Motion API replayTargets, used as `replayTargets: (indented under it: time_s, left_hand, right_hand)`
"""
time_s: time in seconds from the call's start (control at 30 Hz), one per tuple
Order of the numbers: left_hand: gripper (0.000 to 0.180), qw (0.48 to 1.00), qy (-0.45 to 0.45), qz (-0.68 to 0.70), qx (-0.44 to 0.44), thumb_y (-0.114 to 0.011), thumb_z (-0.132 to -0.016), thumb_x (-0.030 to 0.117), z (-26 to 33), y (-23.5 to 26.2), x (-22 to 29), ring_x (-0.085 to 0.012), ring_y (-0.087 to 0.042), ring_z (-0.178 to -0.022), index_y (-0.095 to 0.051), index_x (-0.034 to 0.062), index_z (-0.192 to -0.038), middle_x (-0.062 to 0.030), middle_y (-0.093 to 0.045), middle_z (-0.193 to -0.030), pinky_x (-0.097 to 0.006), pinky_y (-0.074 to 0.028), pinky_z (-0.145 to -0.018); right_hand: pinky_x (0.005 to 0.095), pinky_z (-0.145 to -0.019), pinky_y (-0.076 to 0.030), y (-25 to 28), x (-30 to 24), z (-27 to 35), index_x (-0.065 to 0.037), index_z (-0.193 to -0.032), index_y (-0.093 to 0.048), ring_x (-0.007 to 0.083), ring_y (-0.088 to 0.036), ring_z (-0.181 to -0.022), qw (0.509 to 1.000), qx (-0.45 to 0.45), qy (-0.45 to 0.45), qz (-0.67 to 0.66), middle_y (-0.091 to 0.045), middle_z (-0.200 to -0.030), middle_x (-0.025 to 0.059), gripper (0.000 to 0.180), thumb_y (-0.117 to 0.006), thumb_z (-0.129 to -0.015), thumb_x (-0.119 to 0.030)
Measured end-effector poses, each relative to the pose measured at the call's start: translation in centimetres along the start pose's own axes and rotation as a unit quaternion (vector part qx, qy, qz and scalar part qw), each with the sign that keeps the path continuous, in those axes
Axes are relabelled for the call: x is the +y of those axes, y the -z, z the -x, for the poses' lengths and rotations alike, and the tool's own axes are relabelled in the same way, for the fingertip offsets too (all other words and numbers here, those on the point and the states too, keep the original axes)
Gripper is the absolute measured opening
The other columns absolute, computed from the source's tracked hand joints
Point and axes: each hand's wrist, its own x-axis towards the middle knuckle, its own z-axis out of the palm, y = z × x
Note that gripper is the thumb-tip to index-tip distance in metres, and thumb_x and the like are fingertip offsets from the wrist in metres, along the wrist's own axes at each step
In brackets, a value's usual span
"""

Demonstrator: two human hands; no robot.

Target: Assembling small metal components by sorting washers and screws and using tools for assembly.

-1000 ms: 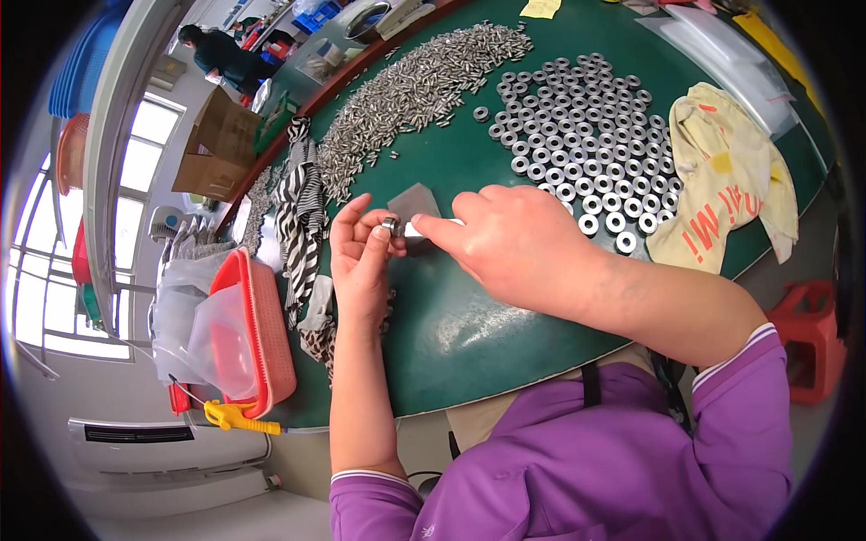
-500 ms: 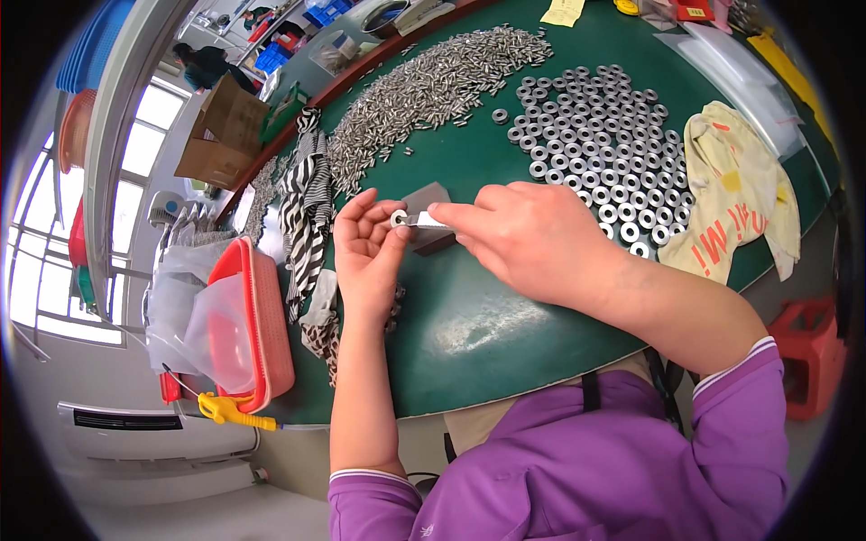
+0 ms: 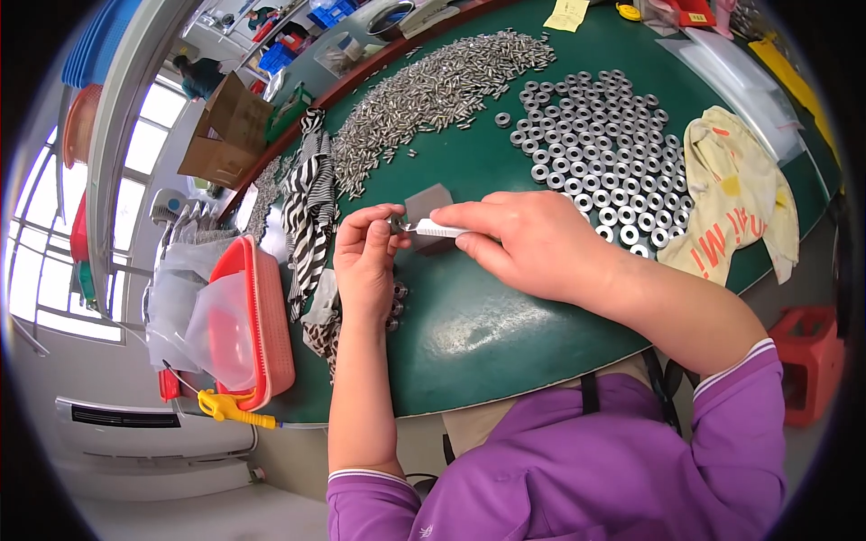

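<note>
Pinched between the thumb and fingers of my left hand is a small metal ring, partly covered by the fingertips. My right hand grips a slim white-handled tool. Its thin metal tip reaches the ring from the right; whether it enters the hole is too small to tell. A grey block lies on the green table just beyond the tool. Beside my left wrist a few more metal rings show, partly hidden.
Many metal rings lie on the green table at the right, beside a yellowish cloth. A heap of small metal pins spreads at the back. Striped cloth, a red basket and a yellow air gun are at left.
The ring has turned in my left fingers: its open face pointed up before, and now it sits tilted between closed fingertips. The tool has shifted slightly, its white handle showing more.
</note>
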Motion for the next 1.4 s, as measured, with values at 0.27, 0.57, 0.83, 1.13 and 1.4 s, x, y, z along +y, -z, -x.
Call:
replayTargets:
  time_s: [0.27,0.57,0.83,1.13,1.4]
  left_hand:
    - [0.024,0.999,0.023,-0.029,0.010,-0.061,-0.091,0.005,0.13,-0.66,0.32,-0.0128,-0.060,-0.089,-0.056,0.0009,-0.113,-0.0104,-0.059,-0.115,-0.026,-0.051,-0.082]
    - [0.023,0.998,-0.006,-0.057,0.002,-0.060,-0.088,-0.001,0.12,-0.43,-0.15,-0.0153,-0.059,-0.100,-0.057,0.0022,-0.111,-0.0096,-0.059,-0.116,-0.030,-0.050,-0.088]
    - [0.022,0.997,0.005,-0.074,0.025,-0.061,-0.088,-0.002,0.10,-0.46,-0.18,-0.0152,-0.060,-0.096,-0.058,0.0013,-0.109,-0.0099,-0.061,-0.112,-0.029,-0.050,-0.086]
    - [0.020,0.991,0.035,-0.128,0.038,-0.064,-0.087,-0.001,0.11,-0.71,0.48,-0.0136,-0.061,-0.086,-0.059,-0.0001,-0.106,-0.0082,-0.064,-0.105,-0.026,-0.049,-0.081]
    - [0.023,0.991,-0.048,-0.125,-0.007,-0.063,-0.082,-0.010,0.09,-0.48,-0.20,-0.0147,-0.056,-0.103,-0.060,0.0028,-0.102,-0.0087,-0.057,-0.116,-0.027,-0.046,-0.091]
  right_hand:
    - [0.0394,-0.067,-0.052,-0.11,0.32,-0.03,-0.016,-0.114,-0.065,0.0287,-0.065,-0.078,1.000,-0.001,-0.015,0.006,-0.067,-0.087,0.0099,0.027,-0.058,-0.088,-0.021]
    - [0.0393,-0.066,-0.052,0.05,0.12,-0.01,-0.016,-0.113,-0.065,0.0285,-0.065,-0.076,1.000,-0.008,-0.021,0.016,-0.065,-0.084,0.0095,0.027,-0.059,-0.087,-0.021]
    - [0.0388,-0.062,-0.053,-0.03,-0.06,0.29,-0.013,-0.111,-0.066,0.0274,-0.064,-0.071,0.994,0.035,0.042,0.094,-0.062,-0.077,0.0094,0.026,-0.058,-0.087,-0.017]
    - [0.0345,-0.056,-0.050,0.04,-0.05,0.15,-0.018,-0.110,-0.067,0.0217,-0.058,-0.065,0.979,0.053,0.084,0.178,-0.053,-0.073,0.0029,0.030,-0.066,-0.080,-0.014]
    - [0.0397,-0.063,-0.052,0.33,-0.01,-0.16,-0.015,-0.109,-0.067,0.0278,-0.064,-0.073,0.999,-0.003,-0.005,0.040,-0.063,-0.078,0.0092,0.025,-0.060,-0.086,-0.019]
